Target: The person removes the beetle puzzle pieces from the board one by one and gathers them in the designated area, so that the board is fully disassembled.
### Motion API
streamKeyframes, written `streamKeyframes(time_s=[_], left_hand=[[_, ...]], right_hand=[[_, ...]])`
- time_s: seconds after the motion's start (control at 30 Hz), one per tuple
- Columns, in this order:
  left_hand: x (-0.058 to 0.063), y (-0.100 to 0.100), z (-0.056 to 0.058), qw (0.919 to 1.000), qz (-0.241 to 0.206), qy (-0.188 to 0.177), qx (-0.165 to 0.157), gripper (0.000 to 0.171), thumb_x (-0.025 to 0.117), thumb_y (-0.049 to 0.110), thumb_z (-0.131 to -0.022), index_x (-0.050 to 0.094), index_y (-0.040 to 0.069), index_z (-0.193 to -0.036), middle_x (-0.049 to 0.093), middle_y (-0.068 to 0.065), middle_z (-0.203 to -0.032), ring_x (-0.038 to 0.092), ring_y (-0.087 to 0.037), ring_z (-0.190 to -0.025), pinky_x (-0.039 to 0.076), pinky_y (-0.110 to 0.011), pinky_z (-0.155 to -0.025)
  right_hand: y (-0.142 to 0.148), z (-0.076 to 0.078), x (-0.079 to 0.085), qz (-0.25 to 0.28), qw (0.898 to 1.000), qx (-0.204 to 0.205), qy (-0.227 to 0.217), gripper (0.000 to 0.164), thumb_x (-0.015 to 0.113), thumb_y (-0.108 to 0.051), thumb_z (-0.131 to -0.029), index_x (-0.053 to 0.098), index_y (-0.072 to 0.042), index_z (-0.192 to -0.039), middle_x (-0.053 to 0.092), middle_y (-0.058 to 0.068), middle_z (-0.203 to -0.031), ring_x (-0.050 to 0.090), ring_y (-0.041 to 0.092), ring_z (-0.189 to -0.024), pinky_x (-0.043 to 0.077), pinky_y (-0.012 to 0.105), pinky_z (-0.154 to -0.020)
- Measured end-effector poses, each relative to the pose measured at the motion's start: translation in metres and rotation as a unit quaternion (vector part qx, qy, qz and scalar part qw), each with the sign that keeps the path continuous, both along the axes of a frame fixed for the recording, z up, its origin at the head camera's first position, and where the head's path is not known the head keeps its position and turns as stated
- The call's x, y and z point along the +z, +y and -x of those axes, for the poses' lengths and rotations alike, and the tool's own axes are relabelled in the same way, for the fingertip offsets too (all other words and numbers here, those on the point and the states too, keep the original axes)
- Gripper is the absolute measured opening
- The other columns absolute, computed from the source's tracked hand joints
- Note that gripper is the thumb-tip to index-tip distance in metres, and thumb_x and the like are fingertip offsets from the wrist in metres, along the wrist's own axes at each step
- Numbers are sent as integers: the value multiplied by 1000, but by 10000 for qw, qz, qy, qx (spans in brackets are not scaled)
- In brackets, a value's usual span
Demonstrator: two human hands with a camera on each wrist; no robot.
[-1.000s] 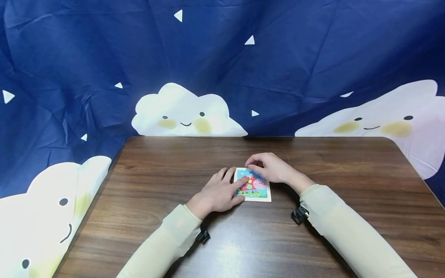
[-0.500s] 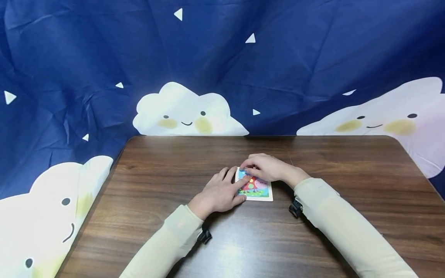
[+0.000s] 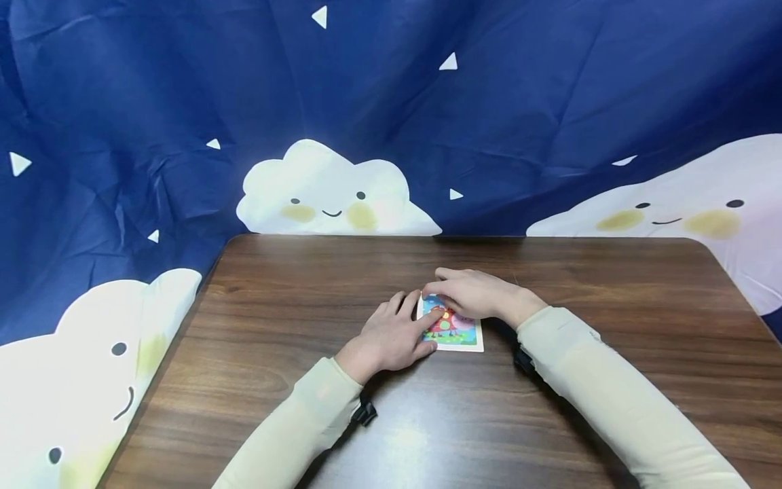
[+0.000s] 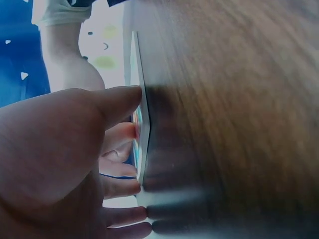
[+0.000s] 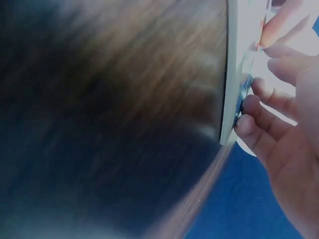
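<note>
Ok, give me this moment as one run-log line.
left hand: touching squarish, white-bordered, multicoloured picture board | right hand: touching far part of board | board: lying on brown wood-grain table

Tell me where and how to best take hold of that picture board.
Probably pinch the thin picture board by its near right corner, from the near side: that corner is bare; the left hand is over the left side, the right hand over the far side.
</note>
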State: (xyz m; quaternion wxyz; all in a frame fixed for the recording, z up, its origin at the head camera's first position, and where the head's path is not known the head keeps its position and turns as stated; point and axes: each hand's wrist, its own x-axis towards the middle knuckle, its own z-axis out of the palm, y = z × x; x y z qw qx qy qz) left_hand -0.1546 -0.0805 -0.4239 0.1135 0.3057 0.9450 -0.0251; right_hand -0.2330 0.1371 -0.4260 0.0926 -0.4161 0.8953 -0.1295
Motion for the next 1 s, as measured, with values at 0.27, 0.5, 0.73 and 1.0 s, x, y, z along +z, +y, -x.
streamKeyframes(time_s=[0.27, 0.5, 0.73, 1.0], left_hand=[[1, 3, 0, 9998, 205, -28, 85, 63, 48, 57, -111, 35, 39, -169, 28, -15, -175, 34, -38, -158, 39, -46, -124], [-1, 4, -1, 9994, 335, -18, 121, 63, 46, 59, -111, 32, 40, -170, 26, -14, -177, 33, -38, -159, 37, -46, -125], [-1, 5, -1, 9991, 401, 72, 93, 64, 46, 59, -111, 31, 41, -170, 28, -14, -176, 34, -37, -159, 38, -46, -124], [-1, 5, -1, 9986, 484, 186, 45, 65, 47, 60, -111, 31, 40, -170, 30, -14, -174, 36, -37, -157, 40, -46, -123]], right_hand=[[-3, 3, 0, 125, 9998, 151, -43, 30, 57, -7, -108, 70, -23, -130, 54, -1, -101, 55, 15, -78, 53, 35, -78], [-4, 5, -3, 255, 9992, 106, -278, 31, 57, -4, -107, 68, -23, -128, 55, 0, -105, 60, 18, -88, 55, 41, -88], [4, 15, -18, 1095, 9929, 386, -262, 23, 53, -10, -109, 67, -21, -124, 61, 1, -110, 62, 20, -95, 56, 45, -91], [0, 8, -7, 1294, 9903, 108, -490, 19, 59, -5, -107, 71, -13, -118, 67, 1, -115, 64, 18, -104, 54, 46, -99]])
